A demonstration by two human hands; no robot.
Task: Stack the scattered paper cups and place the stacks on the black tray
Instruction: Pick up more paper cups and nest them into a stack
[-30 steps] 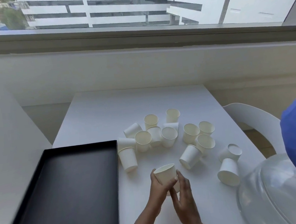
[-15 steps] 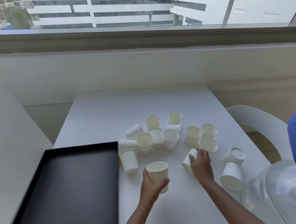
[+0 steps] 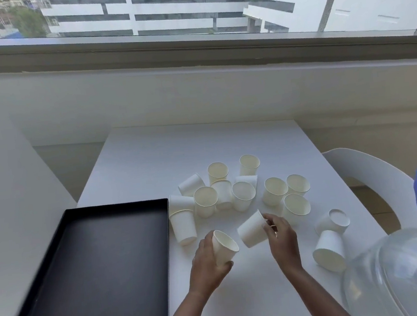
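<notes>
Left hand [image 3: 207,258] curled round cup A [image 3: 223,245], mouth tilted to the right. Right hand [image 3: 282,238] pinches cup B [image 3: 252,230] at its upper end, cup tilted, just right of cup A. Both cups are over the white table [image 3: 226,143], right of the black tray [image 3: 115,205]. Loose cups [image 3: 205,204] lie beyond.

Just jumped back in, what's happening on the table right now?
A person is partway through stacking. The left hand grips one cup, its mouth tilted toward the right hand, which pinches a second cup close beside it, not yet nested. The other cups sit scattered on the white table beside the black tray.
</notes>
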